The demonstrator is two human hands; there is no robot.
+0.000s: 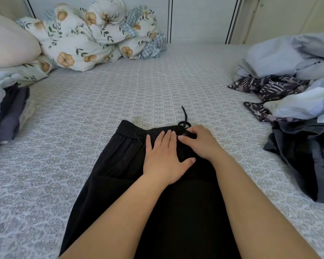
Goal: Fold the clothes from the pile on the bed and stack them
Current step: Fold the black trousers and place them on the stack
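Observation:
Black trousers point(118, 161) with an elastic waistband lie lengthwise on the bed point(101, 101), waistband away from me. My left hand point(164, 159) presses flat on the cloth just below the waistband, fingers straight. My right hand point(202, 143) rests at the waistband's right end with fingers curled; it seems to pinch the cloth or the drawstring there. The black drawstring point(184, 116) trails away onto the sheet. An unfolded pile of clothes point(295, 86) lies at the right. A stack of folded clothes point(7, 109) sits at the left edge.
A bundled floral duvet point(94, 36) and a cream pillow point(9, 42) fill the back left corner. White panelled doors point(195, 17) stand behind the bed. A dark grey garment point(307, 152) spreads from the right pile toward me.

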